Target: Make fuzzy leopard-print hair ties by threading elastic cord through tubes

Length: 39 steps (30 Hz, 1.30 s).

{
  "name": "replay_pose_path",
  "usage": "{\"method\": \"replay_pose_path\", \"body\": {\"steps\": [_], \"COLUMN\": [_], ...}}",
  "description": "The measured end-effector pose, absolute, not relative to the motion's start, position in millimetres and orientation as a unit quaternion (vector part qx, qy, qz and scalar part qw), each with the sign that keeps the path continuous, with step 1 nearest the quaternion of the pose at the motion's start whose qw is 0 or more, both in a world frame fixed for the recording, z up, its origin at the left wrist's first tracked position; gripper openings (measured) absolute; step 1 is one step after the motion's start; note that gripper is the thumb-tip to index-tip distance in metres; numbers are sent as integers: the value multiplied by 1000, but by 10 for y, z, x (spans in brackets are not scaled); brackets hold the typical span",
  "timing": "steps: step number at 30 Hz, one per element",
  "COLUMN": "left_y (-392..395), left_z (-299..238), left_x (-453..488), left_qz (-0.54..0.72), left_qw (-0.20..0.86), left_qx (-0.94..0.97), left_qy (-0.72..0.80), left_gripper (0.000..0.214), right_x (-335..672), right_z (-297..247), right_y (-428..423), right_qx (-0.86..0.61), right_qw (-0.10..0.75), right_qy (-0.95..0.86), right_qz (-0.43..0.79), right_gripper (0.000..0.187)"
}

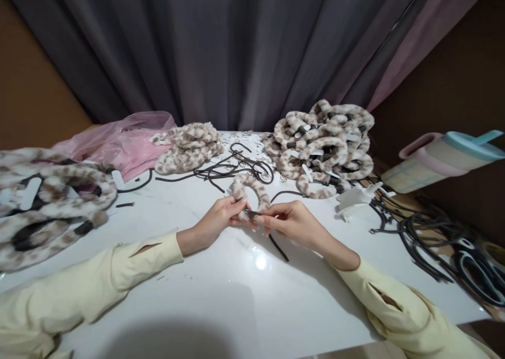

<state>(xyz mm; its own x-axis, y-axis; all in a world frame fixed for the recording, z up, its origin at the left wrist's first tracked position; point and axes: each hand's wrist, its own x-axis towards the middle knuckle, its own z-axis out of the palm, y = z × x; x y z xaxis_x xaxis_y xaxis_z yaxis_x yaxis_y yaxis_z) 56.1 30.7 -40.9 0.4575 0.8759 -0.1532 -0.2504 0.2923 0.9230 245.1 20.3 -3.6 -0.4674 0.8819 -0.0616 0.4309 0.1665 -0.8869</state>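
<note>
My left hand (216, 221) is closed in a pinch at the near end of a fluffy white-and-brown spotted ring (259, 188). Opposite it, my right hand (300, 223) pinches a short dark piece, apparently black cord (252, 212), which runs between the fingertips of both hands. The fingers partly hide where cord and ring meet. A length of black cord (279, 248) sticks out below the right fingers onto the white table (205, 301). Just behind the ring lies a loose tangle of black cords (236, 167).
Several furry rings with white tags pile up at the right (327, 148) and left (59, 201). A pink plastic bag (130, 143) and more spotted plush (191, 146) lie at the back. Rightward are crumpled white paper (353, 201), a lidded tumbler (437, 161), scissors (479, 275) and black cords (418, 238).
</note>
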Motion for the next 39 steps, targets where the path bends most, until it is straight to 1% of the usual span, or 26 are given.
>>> {"method": "replay_pose_path", "body": {"steps": [2, 4, 7, 10, 12, 13, 16, 18, 23, 27, 30, 35, 39], "left_y": [306, 299, 286, 286, 292, 297, 312, 321, 327, 316, 304, 290, 281], "left_z": [-407, -404, -412, -438, -454, -458, -444, -420, -403, -443, -464, -452, -436], "left_x": [568, 584, 613, 620, 609, 602, 587, 591, 633, 669, 685, 673, 647], "left_qz": [389, 395, 409, 426, 439, 444, 452, 457, 462, 462, 466, 467, 432], "left_qw": [722, 717, 704, 687, 673, 668, 665, 662, 630, 604, 588, 584, 567], "left_qx": [448, 442, 435, 429, 424, 423, 410, 400, 414, 426, 438, 454, 520], "left_qy": [355, 368, 384, 403, 417, 421, 431, 439, 467, 490, 495, 484, 471], "left_gripper": [33, 34, 35, 36, 36, 35, 30, 28, 34, 33, 31, 40, 44], "right_x": [2446, 2445, 2422, 2349, 2285, 2256, 2204, 2198, 2196, 2151, 2104, 2074, 2105], "right_z": [-41, -68, -145, -249, -306, -324, -331, -311, -306, -352, -368, -359, -334], "right_y": [207, 195, 146, 86, 60, 54, 54, 56, 56, 72, 85, 111, 130], "right_qx": [-460, -460, -432, -388, -383, -387, -397, -389, -363, -364, -369, -386, -400], "right_qw": [248, 258, 266, 256, 253, 253, 270, 289, 328, 361, 368, 370, 382], "right_qy": [-706, -727, -809, -875, -885, -884, -873, -868, -864, -849, -843, -833, -818], "right_qz": [478, 440, 297, 140, 78, 66, 85, 106, 117, 127, 137, 145, 157], "right_gripper": [33, 31, 30, 31, 29, 27, 23, 23, 26, 27, 26, 26, 28]}}
